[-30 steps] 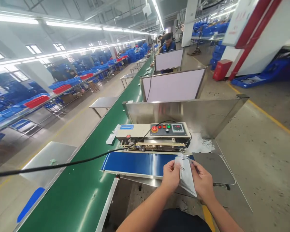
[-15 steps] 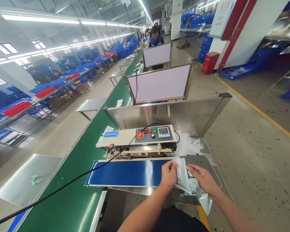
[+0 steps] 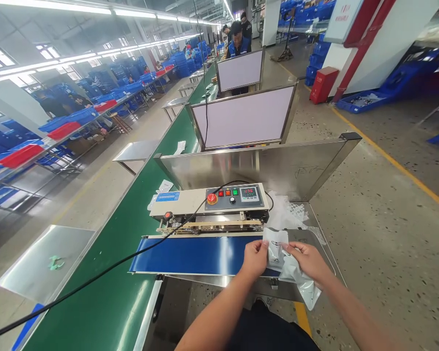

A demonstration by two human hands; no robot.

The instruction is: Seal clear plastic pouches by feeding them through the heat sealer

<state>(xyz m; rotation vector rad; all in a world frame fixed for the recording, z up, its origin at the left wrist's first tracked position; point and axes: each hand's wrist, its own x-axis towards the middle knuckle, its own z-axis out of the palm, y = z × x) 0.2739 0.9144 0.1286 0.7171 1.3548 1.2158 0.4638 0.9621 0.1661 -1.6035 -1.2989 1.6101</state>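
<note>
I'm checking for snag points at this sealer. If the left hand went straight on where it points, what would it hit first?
Probably the guide rail of the band sealer, past the blue conveyor belt under the left hand; depth is hard to judge.

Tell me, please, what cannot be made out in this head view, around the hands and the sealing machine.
- Print on the white pouch: too small and blurred to read.
- Parts of the pouch: the left hand and right hand cover them.
- Digits on the band sealer's display: too small to read surely.
- Crumpled white material: the band sealer hides part of it; its kind is unclear.
</note>
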